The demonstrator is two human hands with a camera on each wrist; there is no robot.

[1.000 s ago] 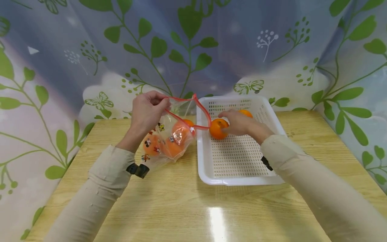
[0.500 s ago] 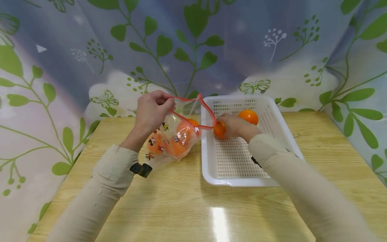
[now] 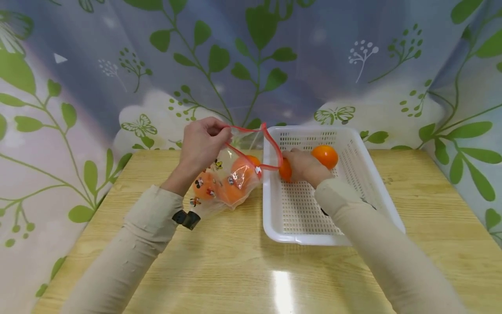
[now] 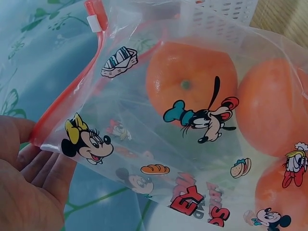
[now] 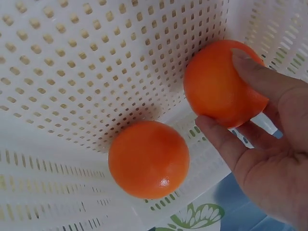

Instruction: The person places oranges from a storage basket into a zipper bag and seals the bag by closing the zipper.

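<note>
My left hand point(image 3: 204, 141) pinches the corner of a clear zip bag point(image 4: 110, 120) by its red zip edge. Cartoon figures are printed on the plastic, and the bag's mouth gapes toward the basket. Three oranges show inside, one orange point(image 4: 192, 77) with its green stem end facing the left wrist camera. Inside the white basket point(image 3: 272, 226), my right hand point(image 3: 303, 165) grips an orange point(image 5: 221, 82) with thumb and fingers around it, near the basket's left wall. Another orange point(image 5: 149, 159) lies loose against the back of the basket.
Bag and basket stand side by side on a wooden table point(image 3: 219, 261), the basket to the right. A patterned curtain point(image 3: 306, 65) with green leaves hangs right behind them. The red zip rim overlaps the basket's left edge in the head view.
My right hand has closed around the orange by the basket's left wall, turning so more of it is covered. The left hand keeps its pinch on the bag. The head view has shifted slightly.
</note>
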